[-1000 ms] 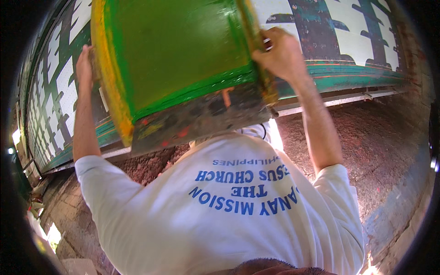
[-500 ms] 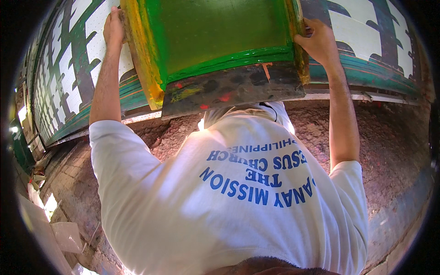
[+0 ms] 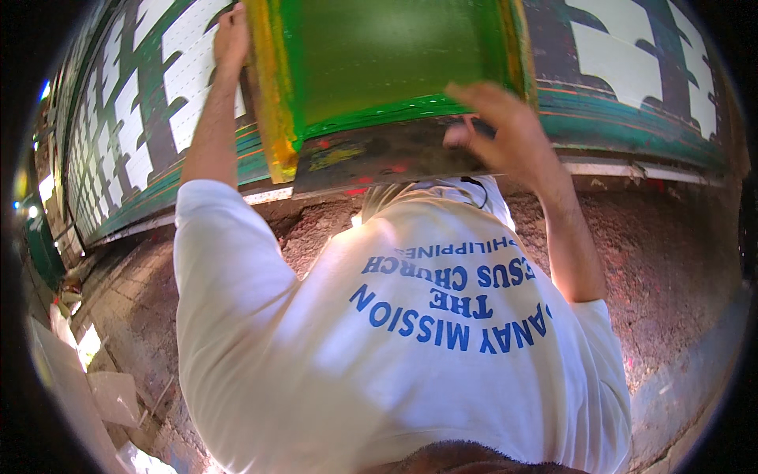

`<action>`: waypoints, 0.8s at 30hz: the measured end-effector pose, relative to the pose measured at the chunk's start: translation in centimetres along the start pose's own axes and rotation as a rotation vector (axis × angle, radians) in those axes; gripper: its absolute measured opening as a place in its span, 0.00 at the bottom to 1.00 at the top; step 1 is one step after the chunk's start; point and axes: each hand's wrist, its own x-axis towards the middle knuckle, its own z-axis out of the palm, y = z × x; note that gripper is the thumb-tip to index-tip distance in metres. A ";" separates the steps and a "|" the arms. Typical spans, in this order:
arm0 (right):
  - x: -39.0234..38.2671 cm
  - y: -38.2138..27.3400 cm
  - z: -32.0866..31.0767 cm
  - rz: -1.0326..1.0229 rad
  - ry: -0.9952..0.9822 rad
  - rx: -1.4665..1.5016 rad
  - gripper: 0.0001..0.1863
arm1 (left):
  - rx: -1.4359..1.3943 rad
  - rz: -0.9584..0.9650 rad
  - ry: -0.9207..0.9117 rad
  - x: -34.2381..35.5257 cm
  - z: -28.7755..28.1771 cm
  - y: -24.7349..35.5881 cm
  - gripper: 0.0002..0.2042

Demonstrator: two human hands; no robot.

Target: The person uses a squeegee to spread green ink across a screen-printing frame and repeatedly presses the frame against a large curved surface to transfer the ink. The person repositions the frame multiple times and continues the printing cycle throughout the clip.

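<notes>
A screen printing frame (image 3: 278, 118) lies ahead of me, its wooden sides smeared yellow and green around a green-tinted mesh (image 3: 379, 59). At its far left side, my left hand (image 3: 230, 39) has its fingers curled against the wooden edge, partly out of sight. My right hand (image 3: 505, 130) is blurred by motion and hovers over the near right corner. Its thumb and fingers are spread, with nothing visible between them. Below the mesh, a dark paint-spotted board (image 3: 371, 158) runs along the near edge of the frame, partly covered by my right hand.
A long table (image 3: 632, 130) with a green and orange striped edge carries white cut-shaped pieces (image 3: 616, 59) on both sides of the frame. Rough, stained ground (image 3: 655, 261) lies below. Pale scraps and a box-like piece (image 3: 114, 395) sit at lower left.
My right hand has left the frame's right side and moved left and nearer, over the corner. The frame and my left hand appear shifted slightly right in view.
</notes>
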 end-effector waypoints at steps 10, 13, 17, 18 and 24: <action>2.1 -6.8 5.7 -0.169 -0.268 -0.439 0.26 | -0.133 0.066 0.059 -1.6 0.5 0.7 0.35; 2.9 -7.4 7.0 -0.026 -0.203 -0.529 0.26 | -0.172 0.006 0.047 -2.2 -0.3 2.1 0.33; 4.0 -7.6 7.4 0.043 -0.166 -0.560 0.26 | -0.219 0.003 0.038 -2.9 -1.0 2.7 0.26; 4.1 -7.7 7.2 0.106 -0.184 -0.564 0.26 | -0.231 0.004 0.032 -3.0 -0.9 2.7 0.22; 3.5 -9.5 6.2 0.020 -0.064 -0.647 0.26 | -0.140 0.071 0.199 -2.5 0.6 1.9 0.15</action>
